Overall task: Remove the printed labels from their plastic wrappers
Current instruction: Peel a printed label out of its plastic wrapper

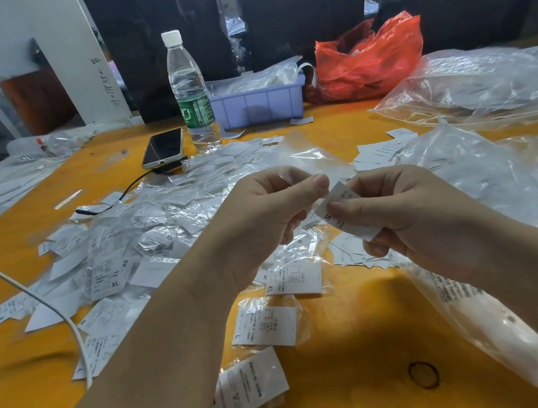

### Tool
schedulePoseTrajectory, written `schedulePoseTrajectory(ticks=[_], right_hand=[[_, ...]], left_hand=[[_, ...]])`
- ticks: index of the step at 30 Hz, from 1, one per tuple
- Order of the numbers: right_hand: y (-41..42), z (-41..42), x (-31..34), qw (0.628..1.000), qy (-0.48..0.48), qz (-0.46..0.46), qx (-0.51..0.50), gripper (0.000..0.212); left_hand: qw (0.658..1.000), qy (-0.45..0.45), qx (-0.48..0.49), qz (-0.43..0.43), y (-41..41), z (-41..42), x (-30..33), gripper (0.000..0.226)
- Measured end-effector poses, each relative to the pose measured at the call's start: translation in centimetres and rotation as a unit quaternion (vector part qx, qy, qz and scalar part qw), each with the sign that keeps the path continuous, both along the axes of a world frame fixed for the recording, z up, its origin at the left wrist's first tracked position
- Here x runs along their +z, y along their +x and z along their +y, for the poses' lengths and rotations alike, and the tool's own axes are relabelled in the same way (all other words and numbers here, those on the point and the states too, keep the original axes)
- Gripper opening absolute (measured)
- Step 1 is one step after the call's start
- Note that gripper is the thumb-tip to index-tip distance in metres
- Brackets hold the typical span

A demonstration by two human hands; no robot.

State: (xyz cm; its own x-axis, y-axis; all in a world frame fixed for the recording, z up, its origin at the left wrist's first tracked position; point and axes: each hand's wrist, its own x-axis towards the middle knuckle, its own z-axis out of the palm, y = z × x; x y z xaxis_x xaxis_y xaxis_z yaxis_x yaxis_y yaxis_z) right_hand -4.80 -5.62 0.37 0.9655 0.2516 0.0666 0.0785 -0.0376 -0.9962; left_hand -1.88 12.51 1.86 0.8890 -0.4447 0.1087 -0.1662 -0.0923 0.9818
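At frame centre, my left hand (272, 210) pinches a clear plastic wrapper (310, 160) while my right hand (411, 215) grips a white "S" label (340, 207), above the label pile (146, 228).

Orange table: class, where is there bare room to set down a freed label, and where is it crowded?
Bare patches on the orange table: near the front edge between both forearms, and left of the phone. Crowded: the pile of wrapped labels at centre-left and the clear bags at right.
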Motion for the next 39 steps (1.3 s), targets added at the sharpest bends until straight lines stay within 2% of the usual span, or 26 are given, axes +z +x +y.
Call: schedulePoseTrajectory(ticks=[8, 13, 24, 30, 39], right_hand=[[-0.31, 0.1, 0.51, 1.0, -0.008, 0.013, 0.016, 0.026], [-0.49, 0.1, 0.64, 0.999, -0.033, 0.007, 0.034, 0.009], [-0.49, 0.22, 0.64, 0.997, -0.055, 0.005, 0.058, 0.007], [-0.56, 0.18, 0.61, 0.998, -0.041, 0.009, 0.049, 0.016], [-0.53, 0.24, 0.64, 0.995, -0.071, 0.005, 0.07, 0.016]], left_hand=[[1.0, -0.005, 0.02, -0.001, 0.14, 0.12, 0.13, 0.027], [1.0, 0.011, 0.02, -0.01, 0.16, 0.17, 0.09, 0.029], [0.998, 0.058, 0.024, -0.03, 0.01, -0.01, 0.06, 0.034], [0.996, 0.082, 0.017, -0.035, 0.03, -0.01, -0.05, 0.033], [0.996, 0.075, 0.046, -0.035, -0.03, 0.06, -0.01, 0.035]])
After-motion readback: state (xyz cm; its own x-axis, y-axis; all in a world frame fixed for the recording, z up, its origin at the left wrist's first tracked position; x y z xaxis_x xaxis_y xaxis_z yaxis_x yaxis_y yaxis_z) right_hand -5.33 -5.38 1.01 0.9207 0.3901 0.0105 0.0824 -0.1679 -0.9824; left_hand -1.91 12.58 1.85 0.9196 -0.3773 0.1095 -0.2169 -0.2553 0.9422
